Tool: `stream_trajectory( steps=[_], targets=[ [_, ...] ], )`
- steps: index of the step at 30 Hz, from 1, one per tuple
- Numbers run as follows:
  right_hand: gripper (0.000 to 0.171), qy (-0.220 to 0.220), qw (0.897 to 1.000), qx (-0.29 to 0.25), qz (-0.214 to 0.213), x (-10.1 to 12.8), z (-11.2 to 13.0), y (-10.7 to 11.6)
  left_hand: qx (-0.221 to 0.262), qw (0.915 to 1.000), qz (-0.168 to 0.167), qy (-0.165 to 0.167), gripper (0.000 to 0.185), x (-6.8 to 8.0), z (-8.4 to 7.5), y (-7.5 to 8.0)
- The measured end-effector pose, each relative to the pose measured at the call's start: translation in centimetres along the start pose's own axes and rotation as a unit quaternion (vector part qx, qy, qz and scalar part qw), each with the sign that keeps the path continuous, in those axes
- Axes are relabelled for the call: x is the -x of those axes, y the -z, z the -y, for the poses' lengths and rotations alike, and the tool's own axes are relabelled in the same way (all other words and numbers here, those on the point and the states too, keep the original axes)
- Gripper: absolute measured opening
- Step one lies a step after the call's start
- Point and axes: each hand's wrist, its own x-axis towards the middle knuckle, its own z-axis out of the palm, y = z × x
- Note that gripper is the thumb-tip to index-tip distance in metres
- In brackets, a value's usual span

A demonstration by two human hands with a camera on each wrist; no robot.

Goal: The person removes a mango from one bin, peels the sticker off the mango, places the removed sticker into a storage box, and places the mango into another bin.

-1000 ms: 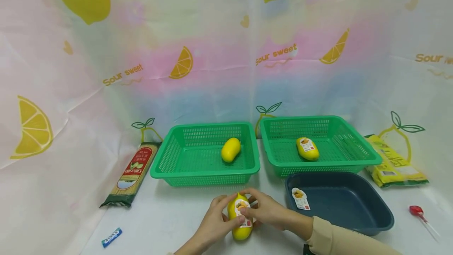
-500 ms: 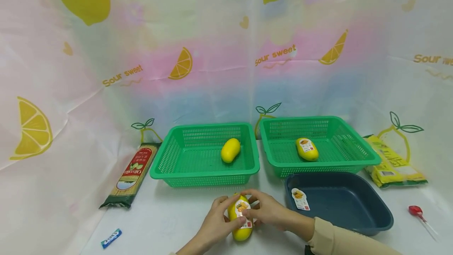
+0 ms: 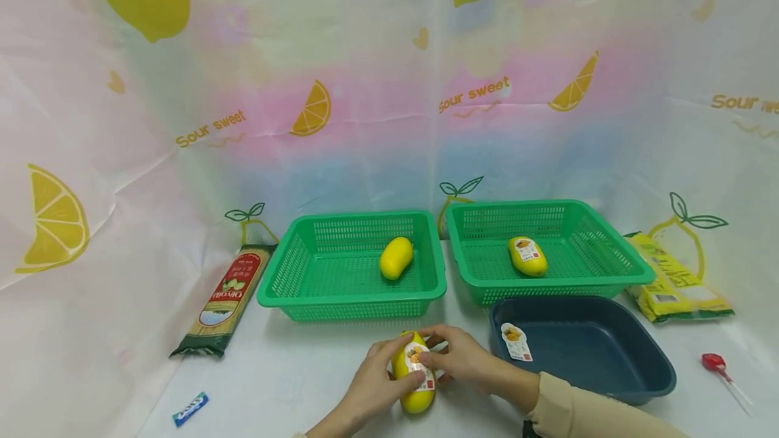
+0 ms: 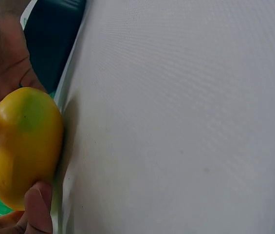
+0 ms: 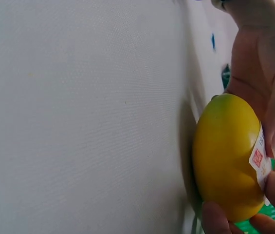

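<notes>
A yellow mango (image 3: 414, 374) with a white label (image 3: 421, 365) lies on the white table, near its front edge. My left hand (image 3: 374, 384) grips it from the left, thumb laid across the label. My right hand (image 3: 458, 357) holds it from the right, fingertips pinching at the label's upper edge. The left wrist view shows the mango (image 4: 23, 146) between my fingers. In the right wrist view the mango (image 5: 227, 156) has the label (image 5: 260, 161) under my fingertips.
Two green baskets (image 3: 353, 286) (image 3: 548, 282) stand behind, each holding a yellow mango (image 3: 396, 257) (image 3: 528, 255). A dark blue tub (image 3: 608, 350) with a loose label (image 3: 516, 342) sits right. A spaghetti pack (image 3: 225, 296), blue candy (image 3: 191, 407), yellow packet (image 3: 675, 279) and red lollipop (image 3: 715, 363) lie around.
Both hands and the mango stay almost in place. The right fingertips have shifted slightly on the label's top edge.
</notes>
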Motion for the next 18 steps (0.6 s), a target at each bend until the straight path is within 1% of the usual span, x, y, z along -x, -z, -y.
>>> stream_trajectory(
  steps=[7, 10, 14, 18],
  targets=[
    [0.048, -0.006, 1.0, -0.001, -0.009, -0.1, -0.14, -0.12, 0.002, 1.0, -0.008, 0.004, 0.062, -0.03, -0.05, -0.11],
    [0.047, -0.013, 1.0, -0.001, -0.009, -0.06, -0.23, 0.03, 0.005, 0.9999, -0.006, 0.012, 0.061, -0.17, -0.02, -0.13],
    [0.042, -0.011, 1.0, 0.004, -0.012, 0.02, -0.16, 0.29, 0.007, 0.9997, -0.005, 0.022, 0.062, -0.37, -0.06, -0.15],
    [0.034, -0.003, 1.0, 0.013, -0.022, 0.08, -0.01, 0.43, 0.005, 0.9997, -0.01, 0.023, 0.062, -0.39, -0.1, -0.17]
  ],
)
